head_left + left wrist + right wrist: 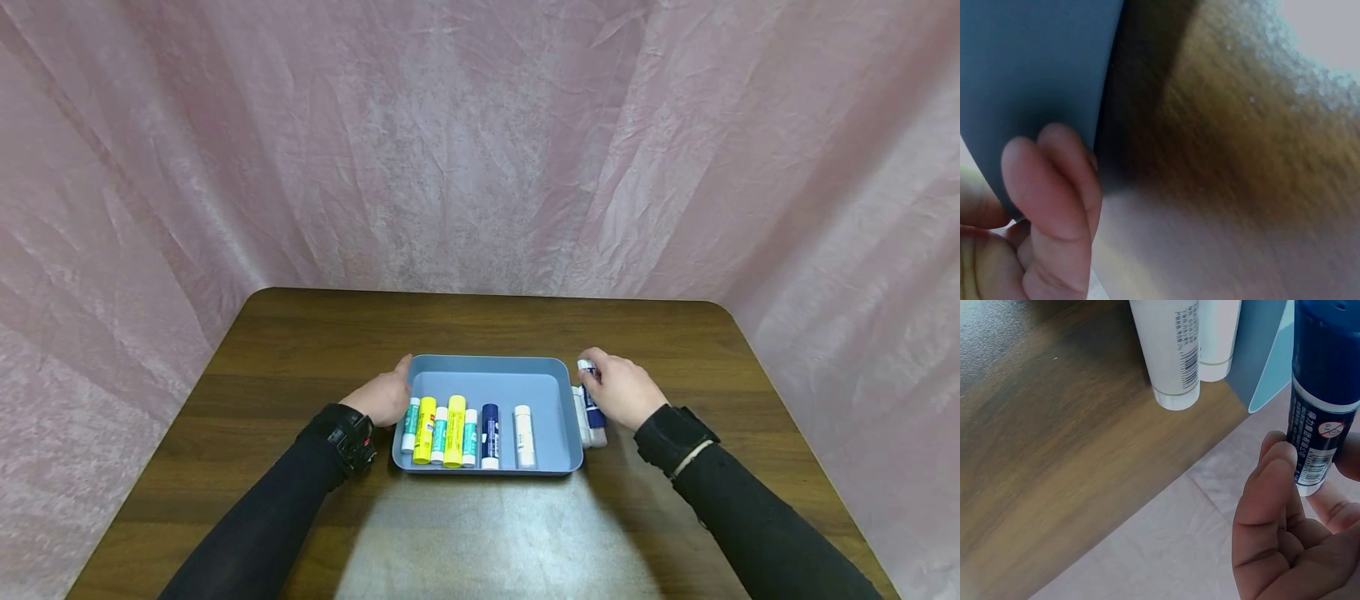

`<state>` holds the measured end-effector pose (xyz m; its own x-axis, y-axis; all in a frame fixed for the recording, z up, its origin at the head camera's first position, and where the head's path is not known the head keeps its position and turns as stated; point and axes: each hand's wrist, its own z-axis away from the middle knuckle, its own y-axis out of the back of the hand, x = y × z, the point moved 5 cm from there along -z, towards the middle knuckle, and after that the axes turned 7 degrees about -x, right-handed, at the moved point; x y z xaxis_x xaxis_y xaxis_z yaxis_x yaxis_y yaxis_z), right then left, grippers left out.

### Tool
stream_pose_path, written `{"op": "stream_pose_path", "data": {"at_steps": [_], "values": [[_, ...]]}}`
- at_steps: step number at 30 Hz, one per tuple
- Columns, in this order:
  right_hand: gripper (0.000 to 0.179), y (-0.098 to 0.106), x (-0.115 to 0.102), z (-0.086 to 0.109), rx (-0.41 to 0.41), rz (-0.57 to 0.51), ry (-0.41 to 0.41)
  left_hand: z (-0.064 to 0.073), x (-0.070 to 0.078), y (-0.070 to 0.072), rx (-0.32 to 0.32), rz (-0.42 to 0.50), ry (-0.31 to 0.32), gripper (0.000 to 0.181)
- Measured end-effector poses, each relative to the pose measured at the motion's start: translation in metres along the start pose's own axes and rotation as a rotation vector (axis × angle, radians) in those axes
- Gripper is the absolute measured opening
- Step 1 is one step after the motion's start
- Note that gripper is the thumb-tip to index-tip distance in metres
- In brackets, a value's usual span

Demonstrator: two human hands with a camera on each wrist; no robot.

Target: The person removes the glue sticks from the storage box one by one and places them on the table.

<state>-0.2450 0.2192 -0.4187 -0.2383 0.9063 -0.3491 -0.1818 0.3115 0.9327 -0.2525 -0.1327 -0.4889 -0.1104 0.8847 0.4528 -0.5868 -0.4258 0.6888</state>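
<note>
My left hand (384, 397) grips the left edge of a shallow blue-grey tray (487, 363). In the left wrist view, its fingers (1044, 187) lie against the tray's outside. Between fingers and thumb, my right hand (626, 392) pinches a dark blue glue stick (1322, 394), just outside the tray's right side. Two white glue sticks (1175, 356) lie on the table beside that wall. Inside the tray is a row of glue sticks: two yellow (455, 431), three teal-and-white (470, 437), one dark blue (490, 433) and, a little apart, one white (525, 437).
The tray rests on a brown wooden table (480, 325) with rounded far corners. Pink-white cloth (480, 167) hangs behind and along both sides of it. A bright reflection (495, 533) spreads over the table in front of the tray.
</note>
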Motion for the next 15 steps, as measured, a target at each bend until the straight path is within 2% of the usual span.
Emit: {"op": "stream_pose_path", "data": {"at_steps": [15], "values": [[0.030,-0.0014,0.0102,0.0009,-0.008,-0.007,-0.013,0.0009,-0.0003,-0.0008,0.003,-0.001,-0.001,0.064]]}}
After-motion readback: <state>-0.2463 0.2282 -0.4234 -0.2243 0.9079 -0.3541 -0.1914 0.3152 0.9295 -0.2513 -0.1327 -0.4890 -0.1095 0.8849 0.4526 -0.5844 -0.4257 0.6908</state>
